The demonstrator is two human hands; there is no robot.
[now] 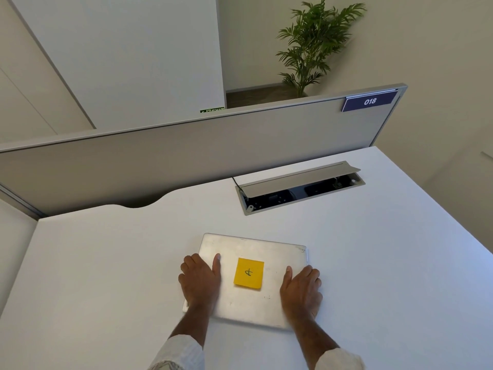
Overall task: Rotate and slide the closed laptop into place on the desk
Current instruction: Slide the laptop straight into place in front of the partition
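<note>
A closed silver laptop lies flat on the white desk, slightly skewed, its far edge tilted down to the right. A yellow sticky note with a handwritten mark sits on the middle of its lid. My left hand grips the laptop's left edge, thumb on the lid and fingers wrapped over the side. My right hand holds the right edge the same way, thumb resting on the lid.
A cable well with its grey flap propped open is set into the desk behind the laptop. A grey divider panel with a "018" label bounds the desk's far side. A potted plant stands beyond it.
</note>
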